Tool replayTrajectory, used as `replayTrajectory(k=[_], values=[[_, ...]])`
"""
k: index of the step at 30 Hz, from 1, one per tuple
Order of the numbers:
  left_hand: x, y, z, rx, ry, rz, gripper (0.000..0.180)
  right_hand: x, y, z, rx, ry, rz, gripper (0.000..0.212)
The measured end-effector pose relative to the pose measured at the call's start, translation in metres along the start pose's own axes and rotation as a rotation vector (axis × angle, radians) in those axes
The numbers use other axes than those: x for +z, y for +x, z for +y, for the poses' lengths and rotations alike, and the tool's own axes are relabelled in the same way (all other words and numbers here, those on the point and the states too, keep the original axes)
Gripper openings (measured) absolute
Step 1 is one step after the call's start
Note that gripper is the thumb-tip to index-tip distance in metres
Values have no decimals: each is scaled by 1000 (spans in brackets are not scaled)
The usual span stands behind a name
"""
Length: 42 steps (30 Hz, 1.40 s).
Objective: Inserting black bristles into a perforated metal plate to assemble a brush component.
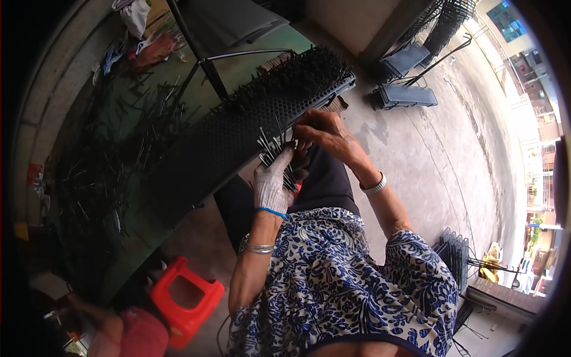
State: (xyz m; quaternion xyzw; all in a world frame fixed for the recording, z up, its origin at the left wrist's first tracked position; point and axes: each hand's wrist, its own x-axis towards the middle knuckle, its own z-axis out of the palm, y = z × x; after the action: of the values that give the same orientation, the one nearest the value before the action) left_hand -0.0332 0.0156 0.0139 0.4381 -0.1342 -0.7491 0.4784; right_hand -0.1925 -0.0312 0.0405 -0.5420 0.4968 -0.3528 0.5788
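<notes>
My left hand (272, 185), in a pale knitted glove with a blue cuff, is closed round a bundle of thin dark metal rods (269, 151). Their ends fan out above the thumb. My right hand (331, 134) is bare and pinched just right of the bundle, close to the left fingertips; what it grips is too small to make out. Both hands are over my lap, at the near edge of a long black perforated panel (205, 138). Many short black pieces (297, 74) stand crowded on the panel's far right part.
A green surface (140, 253) on the left carries heaps of loose black rods (89, 178). A red plastic stool (201, 306) and another person (134, 333) are at lower left. Black wire racks (407, 95) stand at upper right, more racks (453, 256) at lower right.
</notes>
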Motion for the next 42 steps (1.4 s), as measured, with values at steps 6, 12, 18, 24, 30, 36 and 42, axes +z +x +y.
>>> replayTrajectory(k=[6,12,18,24,30,36,42], values=[[-20,21,-5,-150,-207,27,19,-3,19,-8,-387,-315,499,10],[-18,28,-11,-234,-325,22,20,-6,60,10,-625,-514,650,8],[-12,23,-4,-187,-261,117,17,-2,72,18,-623,-526,610,6],[-13,22,-2,-146,-251,32,17,0,79,11,-636,-718,555,9],[-9,18,4,-107,-272,42,18,4,80,3,-553,-1031,586,17],[-7,17,7,-104,-210,37,16,-2,73,16,-560,-1175,692,23],[-5,9,8,-73,-198,20,15,5,35,-2,-381,-693,425,27]])
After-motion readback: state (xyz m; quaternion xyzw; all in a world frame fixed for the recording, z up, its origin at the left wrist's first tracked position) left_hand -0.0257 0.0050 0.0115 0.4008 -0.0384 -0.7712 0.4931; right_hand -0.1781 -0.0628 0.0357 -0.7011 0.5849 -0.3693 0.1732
